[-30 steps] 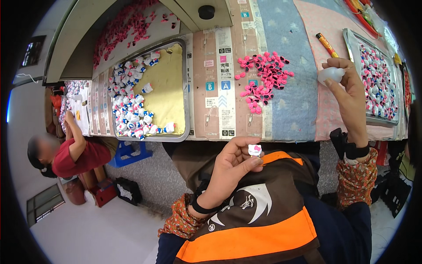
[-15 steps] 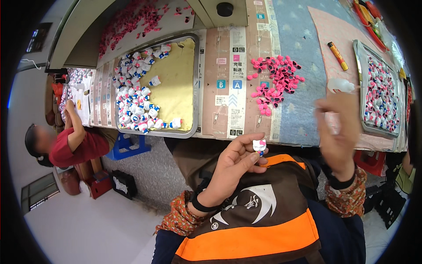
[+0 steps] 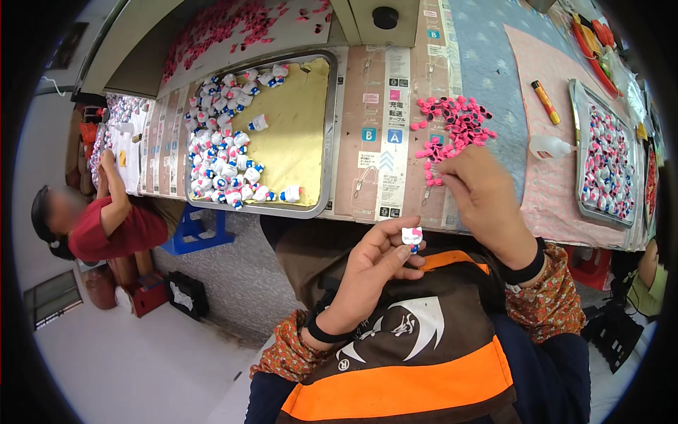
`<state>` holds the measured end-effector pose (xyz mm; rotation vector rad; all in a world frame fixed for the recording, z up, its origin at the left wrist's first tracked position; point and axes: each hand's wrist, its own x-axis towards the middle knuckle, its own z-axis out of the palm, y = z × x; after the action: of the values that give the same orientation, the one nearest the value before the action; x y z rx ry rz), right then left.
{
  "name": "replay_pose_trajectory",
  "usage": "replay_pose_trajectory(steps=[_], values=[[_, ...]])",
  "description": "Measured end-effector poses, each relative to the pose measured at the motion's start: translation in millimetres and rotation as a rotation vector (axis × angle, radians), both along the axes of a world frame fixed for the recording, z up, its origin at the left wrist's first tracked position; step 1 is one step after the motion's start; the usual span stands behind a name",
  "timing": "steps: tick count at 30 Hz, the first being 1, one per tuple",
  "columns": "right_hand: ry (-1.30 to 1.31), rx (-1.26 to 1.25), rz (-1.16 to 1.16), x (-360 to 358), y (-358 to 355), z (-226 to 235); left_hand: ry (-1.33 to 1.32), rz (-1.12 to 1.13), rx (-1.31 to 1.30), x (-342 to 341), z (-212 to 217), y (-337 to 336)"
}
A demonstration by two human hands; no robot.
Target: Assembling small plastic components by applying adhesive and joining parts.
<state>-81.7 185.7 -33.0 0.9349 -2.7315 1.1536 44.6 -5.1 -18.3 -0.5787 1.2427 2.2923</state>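
Between the thumb and fingers of my left hand (image 3: 378,258), a small cat figurine (image 3: 412,239) is held upright above my lap. It has a white head, a pink bow and a blue body. My right hand (image 3: 487,198) reaches over the table to the near edge of a pile of small pink pieces (image 3: 462,127) with dark parts. Its thumb and index finger are bent toward each other at the lowest pieces; whether one is between them I cannot make out. Right of that hand, a white squeeze bottle (image 3: 549,147) lies on its side, its thin nozzle pointing right.
A metal tray (image 3: 328,141) with a yellow lining holds many cat figurines at left. Another metal tray (image 3: 580,191) of figurines stands at right, near an orange marker-like tube (image 3: 545,102). More pink pieces (image 3: 219,35) lie under a shelf. A person (image 3: 116,219) in red works at far left.
My right hand has swung left from beside the squeeze bottle to the pink pile. The left hand still holds the figurine. The view has shifted slightly.
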Motion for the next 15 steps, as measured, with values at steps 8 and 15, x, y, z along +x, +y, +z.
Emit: replay_pose_trajectory(steps=[8,15], values=[[-1.066,-0.589,-0.178,-2,23,27,0.013,0.030,0.007,0,0,-5],[-1.226,-0.793,-0.205,9,28,33,0.029,0.021,0.021,-3,1,-1]])
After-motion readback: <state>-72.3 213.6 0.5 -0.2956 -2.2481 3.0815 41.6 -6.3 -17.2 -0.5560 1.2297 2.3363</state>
